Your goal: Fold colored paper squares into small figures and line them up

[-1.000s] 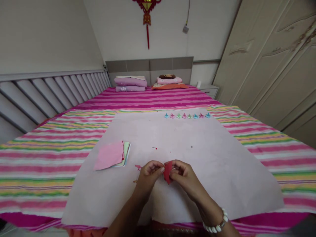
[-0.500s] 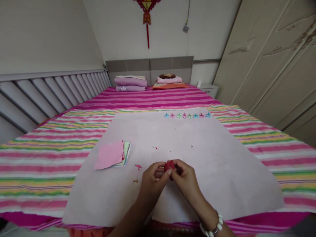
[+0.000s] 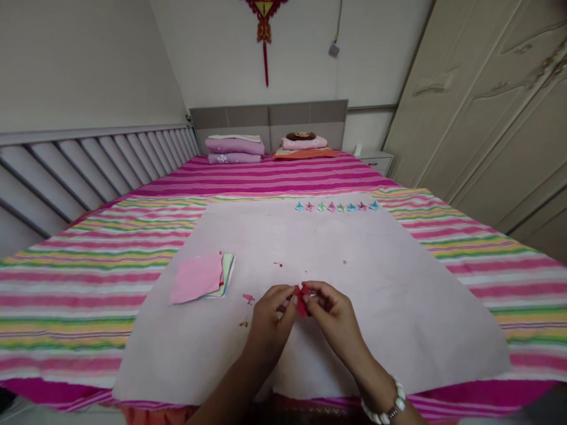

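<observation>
Both hands meet over a pale pink sheet (image 3: 398, 295) laid on the bed. My left hand (image 3: 270, 319) and my right hand (image 3: 332, 316) pinch a small folded red paper piece (image 3: 302, 300) between their fingertips, just above the sheet. Most of the red piece is hidden by the fingers. A white bead bracelet (image 3: 390, 410) circles my right wrist.
A stack of paper squares with a pink one on top (image 3: 199, 277) lies to the left. Small paper scraps (image 3: 248, 300) sit beside my left hand. A row of several small folded paper stars (image 3: 336, 207) lines the sheet's far edge. Pillows (image 3: 234, 147) lie at the headboard, a wardrobe (image 3: 496, 118) stands right.
The red paper has been folded smaller between the fingertips, and both hands have shifted slightly forward and up.
</observation>
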{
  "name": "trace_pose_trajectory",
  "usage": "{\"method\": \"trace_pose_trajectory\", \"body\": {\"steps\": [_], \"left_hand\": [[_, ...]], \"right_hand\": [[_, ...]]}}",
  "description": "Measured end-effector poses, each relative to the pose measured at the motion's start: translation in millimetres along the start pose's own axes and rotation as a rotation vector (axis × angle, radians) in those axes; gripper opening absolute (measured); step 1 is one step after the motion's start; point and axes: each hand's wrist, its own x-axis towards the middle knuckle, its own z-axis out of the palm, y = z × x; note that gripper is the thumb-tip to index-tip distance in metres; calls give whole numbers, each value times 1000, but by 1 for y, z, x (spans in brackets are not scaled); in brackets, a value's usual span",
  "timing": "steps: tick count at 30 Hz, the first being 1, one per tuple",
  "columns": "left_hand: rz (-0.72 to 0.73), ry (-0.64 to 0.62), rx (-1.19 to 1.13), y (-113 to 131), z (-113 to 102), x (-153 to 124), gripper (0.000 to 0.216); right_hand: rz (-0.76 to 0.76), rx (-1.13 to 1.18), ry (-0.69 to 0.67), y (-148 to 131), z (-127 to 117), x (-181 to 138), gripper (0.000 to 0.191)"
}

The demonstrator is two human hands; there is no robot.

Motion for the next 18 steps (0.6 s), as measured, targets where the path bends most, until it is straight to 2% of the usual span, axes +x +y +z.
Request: {"method": "trace_pose_trajectory", "body": {"steps": [4,10,18], "left_hand": [[-66,8,-66,-2,2,-1,26],[-235,29,-265,-3,4,-2,27],[-122,74,-294,-9,3,-3,20]], "right_hand": [[-23,-46,-4,0,0,0,14],[-94,-72,20,-3,-1,0,13],[-292,-106,-6,-5,-2,-1,14]]}}
